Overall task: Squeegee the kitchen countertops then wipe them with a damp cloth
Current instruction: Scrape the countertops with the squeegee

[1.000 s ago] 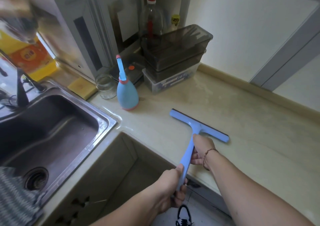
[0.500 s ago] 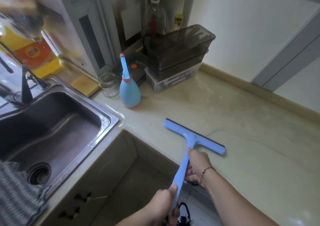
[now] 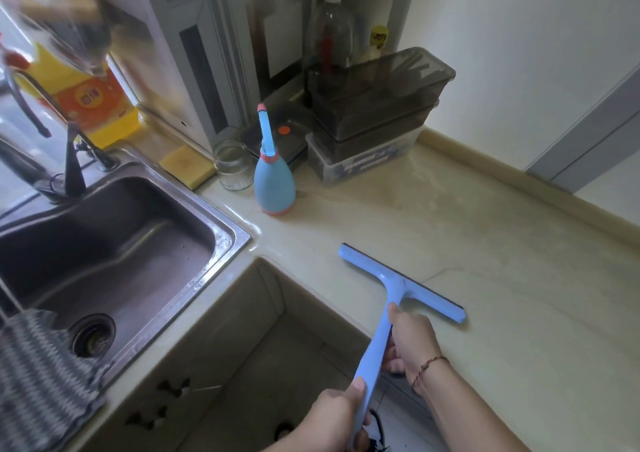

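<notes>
Gripping squeegee handle, both hands curled, right hand above left hand

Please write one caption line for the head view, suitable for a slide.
Both hands, left and right, grip a blue squeegee with its blade on the beige countertop beside the sink.

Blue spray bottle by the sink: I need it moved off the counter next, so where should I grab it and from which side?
Take the spray bottle around its narrow neck just above the wide bulb, coming from the front right. A glass jar stands close on its left and stacked boxes behind.
</notes>
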The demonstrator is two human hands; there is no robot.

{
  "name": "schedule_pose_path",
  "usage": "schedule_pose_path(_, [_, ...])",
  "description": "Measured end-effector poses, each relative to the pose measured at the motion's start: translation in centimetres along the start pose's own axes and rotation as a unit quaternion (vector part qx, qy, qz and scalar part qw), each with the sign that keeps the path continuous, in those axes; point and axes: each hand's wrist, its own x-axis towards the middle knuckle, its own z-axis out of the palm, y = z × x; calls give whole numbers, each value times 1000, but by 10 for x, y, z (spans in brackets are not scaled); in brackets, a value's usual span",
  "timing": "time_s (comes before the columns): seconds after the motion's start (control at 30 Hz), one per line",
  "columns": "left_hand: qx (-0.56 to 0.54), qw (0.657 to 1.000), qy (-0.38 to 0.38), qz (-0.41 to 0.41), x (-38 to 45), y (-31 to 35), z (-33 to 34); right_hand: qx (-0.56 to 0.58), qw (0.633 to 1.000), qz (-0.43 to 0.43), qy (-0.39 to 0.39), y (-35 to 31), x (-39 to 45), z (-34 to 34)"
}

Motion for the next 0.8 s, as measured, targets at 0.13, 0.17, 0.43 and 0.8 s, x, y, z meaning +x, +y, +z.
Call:
schedule_pose_path(0.13, [-8, 998, -23, 59, -5, 35, -8, 16, 997, -79, 7, -36, 2, 12])
schedule_pose_path(0.17, [-19, 997, -31, 67, -3, 48, -13, 23, 996, -88, -2, -52, 5, 17])
schedule_pose_path(0.43, [-43, 998, -32, 29, 24, 119, -32, -36, 995, -92, 0, -95, 109, 51])
schedule_pose_path(0.8, [-96, 995, -10, 10, 26, 107, -26, -38, 996, -78, -19, -103, 67, 52])
